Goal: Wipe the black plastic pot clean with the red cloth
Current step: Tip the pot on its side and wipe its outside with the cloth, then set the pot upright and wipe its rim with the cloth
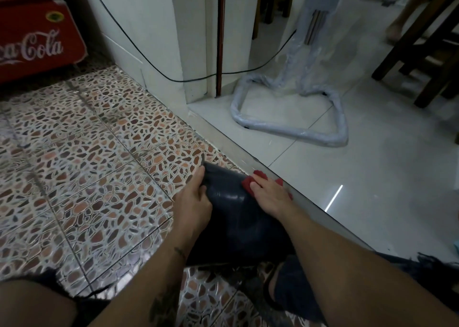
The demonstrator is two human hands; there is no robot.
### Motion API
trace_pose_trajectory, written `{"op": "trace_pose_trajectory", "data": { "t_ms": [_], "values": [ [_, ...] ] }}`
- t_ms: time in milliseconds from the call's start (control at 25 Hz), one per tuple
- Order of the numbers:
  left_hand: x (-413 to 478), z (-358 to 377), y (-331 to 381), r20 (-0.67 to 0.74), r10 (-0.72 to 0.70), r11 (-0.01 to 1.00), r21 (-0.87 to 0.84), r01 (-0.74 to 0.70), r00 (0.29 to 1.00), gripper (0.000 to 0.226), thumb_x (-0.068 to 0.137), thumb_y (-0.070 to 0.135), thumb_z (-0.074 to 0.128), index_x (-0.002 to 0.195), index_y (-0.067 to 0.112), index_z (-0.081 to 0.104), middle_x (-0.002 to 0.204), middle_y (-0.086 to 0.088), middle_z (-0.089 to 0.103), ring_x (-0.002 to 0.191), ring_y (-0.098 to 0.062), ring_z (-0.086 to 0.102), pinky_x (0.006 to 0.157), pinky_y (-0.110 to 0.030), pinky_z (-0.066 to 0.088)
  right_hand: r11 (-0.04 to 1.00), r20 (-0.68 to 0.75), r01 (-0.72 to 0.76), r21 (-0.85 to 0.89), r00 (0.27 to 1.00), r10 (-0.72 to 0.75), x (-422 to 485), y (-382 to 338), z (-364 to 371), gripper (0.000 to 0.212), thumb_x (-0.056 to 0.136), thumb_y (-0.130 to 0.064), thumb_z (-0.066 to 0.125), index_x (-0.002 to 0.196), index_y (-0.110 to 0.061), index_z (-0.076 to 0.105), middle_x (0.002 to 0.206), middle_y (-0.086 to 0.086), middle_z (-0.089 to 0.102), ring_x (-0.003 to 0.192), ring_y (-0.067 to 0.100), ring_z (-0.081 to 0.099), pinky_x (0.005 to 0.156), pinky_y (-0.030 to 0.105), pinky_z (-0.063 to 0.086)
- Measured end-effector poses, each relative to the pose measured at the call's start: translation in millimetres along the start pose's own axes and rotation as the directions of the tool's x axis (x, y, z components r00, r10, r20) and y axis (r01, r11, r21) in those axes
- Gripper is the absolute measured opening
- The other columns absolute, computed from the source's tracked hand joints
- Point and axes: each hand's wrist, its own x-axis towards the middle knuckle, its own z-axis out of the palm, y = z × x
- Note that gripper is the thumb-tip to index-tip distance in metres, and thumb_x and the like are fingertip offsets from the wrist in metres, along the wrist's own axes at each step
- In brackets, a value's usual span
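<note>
Black pot (231,217); red cloth (248,182); pebble-patterned floor (87,153).

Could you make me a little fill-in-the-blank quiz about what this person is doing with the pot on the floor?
1. The right hand presses a cloth coloured ____ against the pot.
2. The left hand steadies the black pot, which lies on its ____.
3. The floor under the left hand is patterned ____ tile.
4. The red cooler at top left reads Coca-____.

Missing words: red; side; pebble; Cola
</note>
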Motion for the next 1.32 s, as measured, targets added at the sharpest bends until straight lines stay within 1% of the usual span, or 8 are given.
{"op": "trace_pose_trajectory", "data": {
  "t_ms": [120,360,480,600,800,1000,1160,1320],
  "values": [
    [-7.4,0.3,-7.7,-0.044,0.034,0.999,-0.016,-0.035,0.998,0.052,0.099,0.017,0.043,0.147,0.037,0.041,0.142,0.001,0.056,0.125,-0.019,0.053,0.107,-0.038,0.042,0.995,-0.04,0.089,-0.035,0.995,-0.09,-7.1,-11.6,10.6,0.049,0.101,-0.042,0.036,0.149,-0.038,0.042,0.159,0.007,0.039,0.139,0.033,0.039,0.115,0.043,0.023],
    [-2.5,1.1,-12.6,-0.053,0.114,0.992,0.054,-0.111,0.992,0.05,0.097,0.015,0.048,0.144,0.032,0.048,0.145,0.007,0.053,0.129,-0.015,0.051,0.108,-0.029,0.038,0.931,-0.082,0.361,0.048,0.931,-0.356,-48.3,-11.0,25.9,0.059,0.092,-0.046,0.04,0.151,-0.044,0.037,0.164,0.0,0.029,0.151,0.024,0.022,0.123,0.037,0.011],
    [-9.6,-2.9,-15.6,-0.029,0.112,0.994,-0.009,-0.112,0.993,0.05,0.097,0.016,0.048,0.143,0.035,0.048,0.145,0.011,0.053,0.131,-0.01,0.049,0.113,-0.032,0.036,0.996,0.054,0.073,-0.042,0.996,-0.071,-1.9,-1.3,8.0,0.05,0.099,-0.047,0.03,0.147,-0.042,0.044,0.158,0.005,0.04,0.141,0.033,0.038,0.119,0.046,0.023],
    [-13.5,-8.4,-14.0,0.006,0.141,0.99,-0.026,-0.141,0.99,0.049,0.097,0.014,0.048,0.141,0.034,0.051,0.143,0.01,0.055,0.129,-0.008,0.049,0.113,-0.032,0.036,0.97,0.112,-0.238,0.041,0.966,0.232,11.0,11.4,3.3,0.057,0.089,-0.05,0.024,0.13,-0.028,0.057,0.145,0.011,0.053,0.128,0.035,0.05,0.113,0.053,0.033],
    [-4.9,-7.0,-10.3,0.002,0.177,0.984,0.023,-0.177,0.984,0.047,0.091,0.011,0.049,0.135,0.025,0.059,0.129,0.0,0.066,0.115,-0.018,0.06,0.103,-0.038,0.046,0.95,-0.005,0.179,0.258,0.983,-0.184,-39.1,-26.3,15.4,0.054,0.091,-0.016,0.05,0.139,-0.039,0.057,0.156,0.005,0.044,0.143,0.025,0.039,0.121,0.039,0.024],
    [-4.2,-21.3,15.5,0.029,0.237,0.969,0.068,-0.239,0.971,0.049,0.09,0.004,0.051,0.133,0.026,0.061,0.124,0.0,0.069,0.112,-0.015,0.061,0.1,-0.025,0.043,0.84,-0.111,0.081,0.537,0.993,-0.025,-69.5,-7.5,-23.4,0.039,0.088,-0.015,0.062,0.115,-0.039,0.074,0.119,-0.003,0.07,0.1,0.02,0.066,0.086,0.031,0.051],
    [13.9,-45.5,41.3,-0.05,0.392,0.905,0.199,-0.375,0.919,0.046,0.091,0.005,0.052,0.133,0.023,0.061,0.129,0.001,0.066,0.116,-0.014,0.059,0.097,-0.021,0.04,0.636,-0.121,0.038,0.771,0.989,0.088,-80.4,-7.7,-42.3,0.036,0.087,-0.01,0.063,0.086,-0.041,0.081,0.109,-0.007,0.076,0.095,0.016,0.07,0.086,0.035,0.058],
    [26.1,-54.6,41.7,-0.003,0.517,0.816,0.303,-0.492,0.856,0.055,0.086,0.001,0.052,0.133,0.028,0.061,0.137,0.009,0.06,0.127,-0.01,0.054,0.104,-0.032,0.045,0.691,-0.118,0.044,0.721,0.991,0.059,-91.3,-19.9,-43.6,0.039,0.085,0.002,0.061,0.081,-0.033,0.077,0.101,0.0,0.074,0.079,0.021,0.07,0.06,0.029,0.059]
  ]
}}
